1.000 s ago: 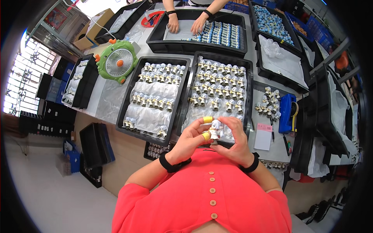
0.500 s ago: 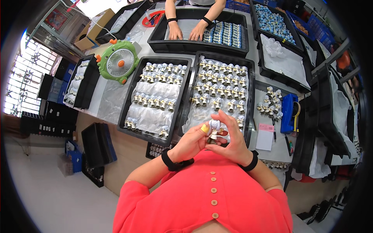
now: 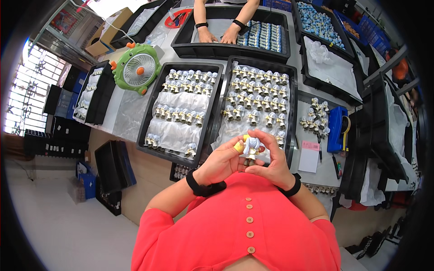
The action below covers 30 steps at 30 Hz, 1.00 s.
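One figurine (image 3: pixel 252 146), head outward, feet toward the red shirt (image 3: pixel 280 221), sits gripped between left hand (image 3: pixel 220 161) and right hand (image 3: pixel 275 166).

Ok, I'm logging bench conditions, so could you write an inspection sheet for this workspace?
Surface: grey table, bearing black trays.
Work items: held figurine; rows of similar figurines in trays; loose figurines grouped at right.
Clutter: notepad and blue tape dispenser at right; green fan at left.
Hands: left hand grips the figurine; right hand curves round its other side, contact unclear.
Cables: white cable near the fan, toward the upper left.
Surroundings: co-worker's hands across the table, in a tray with blue items.
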Available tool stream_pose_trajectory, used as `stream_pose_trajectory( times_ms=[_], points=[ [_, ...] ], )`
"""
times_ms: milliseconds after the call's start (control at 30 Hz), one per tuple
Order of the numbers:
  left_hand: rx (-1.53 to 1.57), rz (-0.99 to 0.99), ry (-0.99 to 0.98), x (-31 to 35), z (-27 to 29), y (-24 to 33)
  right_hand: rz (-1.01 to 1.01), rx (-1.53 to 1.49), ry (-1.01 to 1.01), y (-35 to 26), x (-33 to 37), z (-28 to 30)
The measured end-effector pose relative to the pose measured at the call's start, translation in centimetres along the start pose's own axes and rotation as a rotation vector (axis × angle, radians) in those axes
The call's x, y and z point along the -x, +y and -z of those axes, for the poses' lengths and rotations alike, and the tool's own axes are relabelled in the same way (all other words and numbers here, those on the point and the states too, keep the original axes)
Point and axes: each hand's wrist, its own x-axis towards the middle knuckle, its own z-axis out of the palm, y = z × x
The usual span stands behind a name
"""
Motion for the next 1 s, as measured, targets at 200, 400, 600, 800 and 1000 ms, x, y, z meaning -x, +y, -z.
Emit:
stream_pose_trajectory(
  times_ms=[200,400,600,800,1000],
  points=[
    [0.007,-0.003,-0.004,-0.1,0.2,0.0,-0.003,0.01,-0.021,-0.5,-0.1,0.1],
    [0.034,-0.005,-0.029,-0.2,0.6,-0.1,0.013,0.03,-0.03,-0.2,-0.1,0.2],
    [0.016,0.006,-0.007,-0.2,0.2,0.2,0.029,0.088,-0.041,-0.5,-0.2,0.4],
    [-0.018,-0.021,-0.06,0.2,1.5,-0.3,0.137,0.215,-0.103,-0.6,-0.5,0.2],
    [-0.308,-0.034,0.187,2.7,3.6,2.9,-0.004,0.243,-0.065,-1.0,-0.1,0.2]
  ],
)
